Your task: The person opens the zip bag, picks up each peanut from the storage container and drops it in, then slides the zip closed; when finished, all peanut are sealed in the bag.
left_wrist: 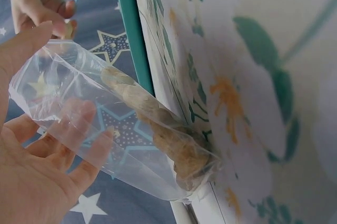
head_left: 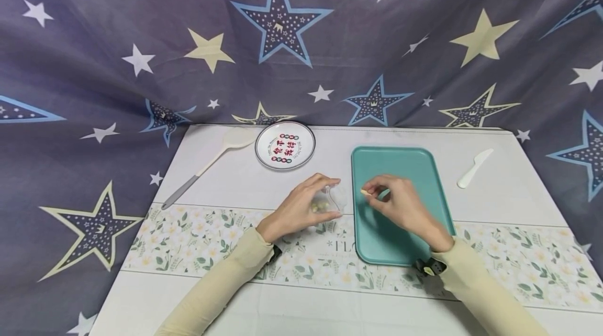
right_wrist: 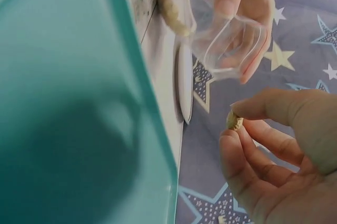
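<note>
My left hand (head_left: 298,204) holds a clear plastic bag (left_wrist: 134,163) upright by its open top, thumb on one side and fingers on the other. Several small beige-brown pieces (left_wrist: 176,147) lie at the bottom of the bag; their kind is hard to make out. Over the teal tray (head_left: 399,154), my right hand (head_left: 404,204) pinches one small pale-yellow piece (right_wrist: 235,121) between thumb and fingertips. That piece is apart from the bag, a short way to its right. The tray lies flat on the table below the right hand.
A white plate (head_left: 285,145) with red lettering sits behind the left hand. To its left lies a cream spoon with a grey handle (head_left: 181,192). A white plastic knife (head_left: 475,168) lies right of the tray. Star-patterned cloth (head_left: 325,43) hangs behind the table.
</note>
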Tool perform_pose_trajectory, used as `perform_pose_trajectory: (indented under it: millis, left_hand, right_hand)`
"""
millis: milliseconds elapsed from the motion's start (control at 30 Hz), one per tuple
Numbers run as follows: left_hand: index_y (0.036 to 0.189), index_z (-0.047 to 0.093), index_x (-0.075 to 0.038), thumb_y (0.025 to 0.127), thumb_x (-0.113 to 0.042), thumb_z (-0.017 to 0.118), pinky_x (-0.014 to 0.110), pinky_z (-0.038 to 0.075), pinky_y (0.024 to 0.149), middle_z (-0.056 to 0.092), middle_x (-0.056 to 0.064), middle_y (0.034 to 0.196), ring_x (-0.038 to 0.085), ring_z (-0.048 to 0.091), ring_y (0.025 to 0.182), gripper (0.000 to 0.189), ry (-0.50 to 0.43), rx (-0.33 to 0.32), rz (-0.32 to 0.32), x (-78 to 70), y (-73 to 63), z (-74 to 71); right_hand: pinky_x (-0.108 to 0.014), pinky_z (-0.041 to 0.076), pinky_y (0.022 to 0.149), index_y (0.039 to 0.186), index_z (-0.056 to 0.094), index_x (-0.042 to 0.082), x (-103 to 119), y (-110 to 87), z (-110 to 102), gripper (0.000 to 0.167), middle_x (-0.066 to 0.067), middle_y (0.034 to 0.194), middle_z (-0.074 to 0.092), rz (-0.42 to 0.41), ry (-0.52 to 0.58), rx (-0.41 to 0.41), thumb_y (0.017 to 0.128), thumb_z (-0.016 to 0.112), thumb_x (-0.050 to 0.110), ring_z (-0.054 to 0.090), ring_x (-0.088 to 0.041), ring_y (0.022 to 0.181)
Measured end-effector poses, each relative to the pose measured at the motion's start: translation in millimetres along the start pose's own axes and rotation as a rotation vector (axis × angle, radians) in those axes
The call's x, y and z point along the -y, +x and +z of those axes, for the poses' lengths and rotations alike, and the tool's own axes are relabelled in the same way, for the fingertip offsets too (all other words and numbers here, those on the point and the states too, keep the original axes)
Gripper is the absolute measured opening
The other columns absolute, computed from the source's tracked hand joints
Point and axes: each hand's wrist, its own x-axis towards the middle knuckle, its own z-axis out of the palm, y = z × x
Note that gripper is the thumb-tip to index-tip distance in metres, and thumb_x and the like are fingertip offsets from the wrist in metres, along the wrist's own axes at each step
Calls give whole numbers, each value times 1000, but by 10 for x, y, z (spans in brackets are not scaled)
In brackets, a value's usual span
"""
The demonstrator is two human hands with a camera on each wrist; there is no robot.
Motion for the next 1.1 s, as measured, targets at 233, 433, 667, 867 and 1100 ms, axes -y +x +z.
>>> perform_pose_trajectory:
  millis: [233, 433, 667, 867, 1100]
  left_hand:
    - [149, 56, -13, 87, -43, 85, 37, 54, 109, 64, 7, 135, 15, 62, 121, 75, -5, 7, -6, -2, 2, -5]
    - [149, 55, -14, 87, -43, 85, 38, 55, 108, 64, 7, 134, 15, 62, 121, 75, -2, 7, 2, -2, -2, -7]
    - [149, 56, -14, 86, -41, 86, 39, 54, 109, 64, 7, 135, 16, 62, 122, 75, -17, 0, 8, -5, -9, -7]
    - [149, 56, -11, 86, -36, 87, 42, 54, 109, 64, 8, 136, 17, 62, 124, 75, -25, 1, 14, -5, -6, -9]
    - [149, 56, -13, 87, -40, 86, 41, 53, 110, 63, 6, 137, 17, 62, 126, 74, -22, 2, 14, -3, -11, -14]
  right_hand:
    - [-27, 63, 70, 105, 78, 8, 116, 46, 64, 17, -6, 100, 77, -3, 26, 40, 89, 78, 1, 72, -16, 84]
    - [-26, 63, 70, 104, 78, 9, 202, 69, 166, 16, -4, 97, 77, -24, 58, 54, 89, 80, 5, 72, -15, 83]
    - [-27, 63, 70, 103, 78, 8, 245, 98, 267, 14, -5, 96, 78, -36, 106, 68, 90, 79, 4, 72, -13, 81]
    - [-23, 62, 69, 103, 79, 9, 257, 116, 302, 12, -3, 94, 78, -38, 122, 78, 91, 78, 7, 72, -12, 80]
    - [-22, 61, 69, 102, 79, 10, 262, 124, 316, 10, -3, 92, 77, -38, 123, 86, 92, 78, 8, 72, -12, 80]
